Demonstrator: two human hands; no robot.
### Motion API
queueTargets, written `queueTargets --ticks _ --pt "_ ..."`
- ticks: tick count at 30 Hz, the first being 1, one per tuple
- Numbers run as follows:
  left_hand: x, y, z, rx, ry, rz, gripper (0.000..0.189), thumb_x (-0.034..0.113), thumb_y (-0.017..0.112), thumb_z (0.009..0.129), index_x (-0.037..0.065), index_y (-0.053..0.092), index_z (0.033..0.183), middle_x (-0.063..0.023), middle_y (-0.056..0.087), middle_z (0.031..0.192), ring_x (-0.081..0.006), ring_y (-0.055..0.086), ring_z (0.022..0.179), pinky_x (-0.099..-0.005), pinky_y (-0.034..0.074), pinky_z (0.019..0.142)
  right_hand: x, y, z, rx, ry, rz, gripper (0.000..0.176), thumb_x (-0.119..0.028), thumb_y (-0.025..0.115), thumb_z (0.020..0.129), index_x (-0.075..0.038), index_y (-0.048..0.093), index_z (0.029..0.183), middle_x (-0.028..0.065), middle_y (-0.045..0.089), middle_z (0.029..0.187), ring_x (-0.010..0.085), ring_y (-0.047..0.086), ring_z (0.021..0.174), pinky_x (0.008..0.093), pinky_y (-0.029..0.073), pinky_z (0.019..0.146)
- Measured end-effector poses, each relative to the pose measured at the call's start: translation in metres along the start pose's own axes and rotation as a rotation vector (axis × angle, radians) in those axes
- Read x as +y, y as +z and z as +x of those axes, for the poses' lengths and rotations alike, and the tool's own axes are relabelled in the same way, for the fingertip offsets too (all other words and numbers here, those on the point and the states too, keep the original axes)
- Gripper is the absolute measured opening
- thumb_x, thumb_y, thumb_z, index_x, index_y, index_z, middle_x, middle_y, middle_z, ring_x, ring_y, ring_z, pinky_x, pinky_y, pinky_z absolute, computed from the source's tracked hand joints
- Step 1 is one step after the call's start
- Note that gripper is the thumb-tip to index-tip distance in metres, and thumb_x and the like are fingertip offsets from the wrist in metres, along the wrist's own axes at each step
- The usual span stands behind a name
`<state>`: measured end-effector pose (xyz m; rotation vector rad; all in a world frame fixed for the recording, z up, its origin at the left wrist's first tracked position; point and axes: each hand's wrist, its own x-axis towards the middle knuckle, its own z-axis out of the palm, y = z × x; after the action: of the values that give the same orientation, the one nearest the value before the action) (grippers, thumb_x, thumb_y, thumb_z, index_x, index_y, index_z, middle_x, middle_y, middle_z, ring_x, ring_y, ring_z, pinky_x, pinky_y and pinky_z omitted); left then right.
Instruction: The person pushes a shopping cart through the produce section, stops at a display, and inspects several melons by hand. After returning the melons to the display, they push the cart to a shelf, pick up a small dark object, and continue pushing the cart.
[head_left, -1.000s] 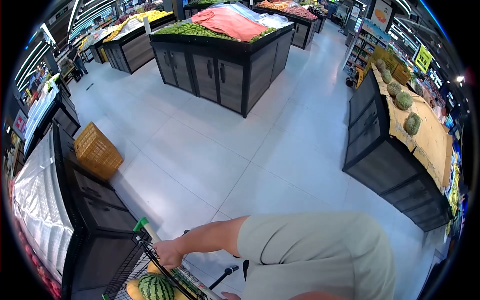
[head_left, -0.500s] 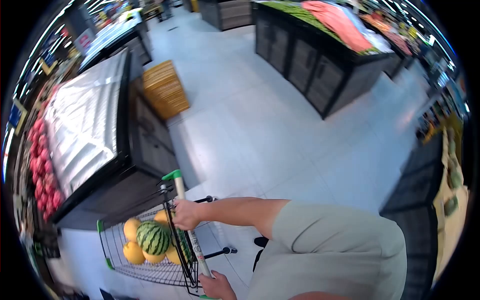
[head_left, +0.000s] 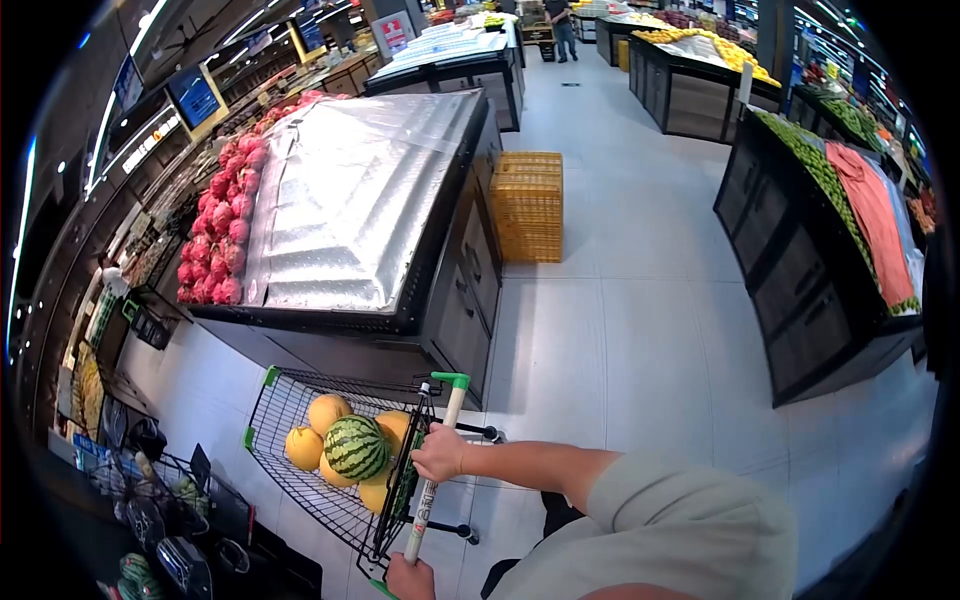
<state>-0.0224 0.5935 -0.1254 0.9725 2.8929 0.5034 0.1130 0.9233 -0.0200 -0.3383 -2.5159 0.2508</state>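
Observation:
Both my hands are closed around the pale handle bar (head_left: 434, 498) of a black wire shopping cart (head_left: 300, 497) with green corners. My right hand (head_left: 440, 453) grips it near the upper green end. My left hand (head_left: 410, 577) holds the lower end, close to the bottom of the view. Inside the cart lies a striped green watermelon (head_left: 357, 447). Several yellow melons, one of them a yellow melon (head_left: 304, 448) at the left, sit around and partly beneath it.
Beside the cart stands a display stand (head_left: 350, 210) covered with silvery sheeting, edged by red dragon fruit (head_left: 218, 235). Yellow crates (head_left: 528, 208) are stacked against it. Across the tiled aisle (head_left: 650, 330) is another produce stand (head_left: 790, 260). A person (head_left: 560, 28) stands far off.
The view has swung, so the stands and crates appear farther right and the handle leans the other way. Both hands keep their grip, and the melons stay in the cart.

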Motion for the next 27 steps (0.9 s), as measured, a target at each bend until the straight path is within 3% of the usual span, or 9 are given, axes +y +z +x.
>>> queueTargets --ticks 4,6,7,8,10,19,27 --pt "0.051 -0.040 -0.014 -0.057 0.044 0.196 0.021 0.025 0.063 0.073 0.010 0.063 0.088 -0.0183 0.065 0.073 -0.0388 0.065 0.066 -0.0523 0.050 0.060 0.008 -0.004 -0.002 0.069 -0.036 0.042 0.026 -0.028 0.059 0.080 -0.016 0.049 0.060 0.0010 0.055 0.049 0.0221 0.054 0.048 0.0388 0.037 0.062" --pt "0.083 -0.061 -0.019 0.048 0.117 0.301 0.021 0.026 0.064 0.073 0.009 0.062 0.085 -0.0187 0.065 0.071 -0.0386 0.065 0.066 -0.0522 0.049 0.060 0.012 -0.005 -0.002 0.086 -0.049 0.041 0.026 -0.028 0.060 0.078 -0.016 0.048 0.059 0.0005 0.054 0.049 0.0217 0.053 0.048 0.0386 0.038 0.061" --pt "0.072 -0.051 -0.020 -0.039 0.061 0.325 0.026 0.027 0.064 0.075 0.011 0.066 0.095 -0.0181 0.068 0.079 -0.0380 0.066 0.072 -0.0510 0.051 0.064 0.013 -0.006 -0.003 0.093 -0.057 0.046 0.026 -0.028 0.060 0.078 -0.016 0.049 0.059 0.0005 0.054 0.049 0.0217 0.053 0.048 0.0384 0.039 0.061" --pt "0.087 -0.063 -0.020 -0.037 0.038 0.330 0.026 0.027 0.064 0.075 0.011 0.066 0.095 -0.0181 0.068 0.079 -0.0380 0.066 0.072 -0.0510 0.051 0.064 0.014 -0.006 -0.004 0.095 -0.063 0.054 0.025 -0.028 0.060 0.077 -0.016 0.049 0.058 0.0004 0.054 0.049 0.0217 0.053 0.048 0.0382 0.039 0.060" --pt "0.118 -0.080 -0.021 -0.010 -0.052 0.310 0.020 0.022 0.071 0.068 0.008 0.059 0.076 -0.0123 0.063 0.068 -0.0356 0.065 0.064 -0.0484 0.049 0.058 0.016 -0.007 -0.003 0.105 -0.084 0.080 0.024 -0.026 0.061 0.076 -0.016 0.048 0.058 -0.0001 0.053 0.050 0.0214 0.053 0.048 0.0376 0.039 0.060" --pt "0.127 -0.092 -0.001 0.046 -0.071 0.278 0.018 0.022 0.071 0.066 0.011 0.058 0.072 -0.0089 0.063 0.065 -0.0314 0.064 0.059 -0.0453 0.049 0.053 0.024 -0.003 0.026 0.099 -0.083 0.004 0.026 -0.027 0.061 0.077 -0.017 0.050 0.056 -0.0004 0.052 0.047 0.0207 0.055 0.046 0.0386 0.040 0.061" --pt "0.108 -0.101 0.030 0.042 -0.007 0.195 0.020 0.025 0.071 0.068 0.011 0.060 0.076 -0.0074 0.066 0.068 -0.0272 0.067 0.060 -0.0412 0.054 0.056 0.014 0.003 0.059 -0.012 -0.073 -0.096 0.019 -0.024 0.061 0.077 -0.015 0.054 0.062 0.0056 0.058 0.054 0.0253 0.059 0.055 0.0413 0.041 0.067"
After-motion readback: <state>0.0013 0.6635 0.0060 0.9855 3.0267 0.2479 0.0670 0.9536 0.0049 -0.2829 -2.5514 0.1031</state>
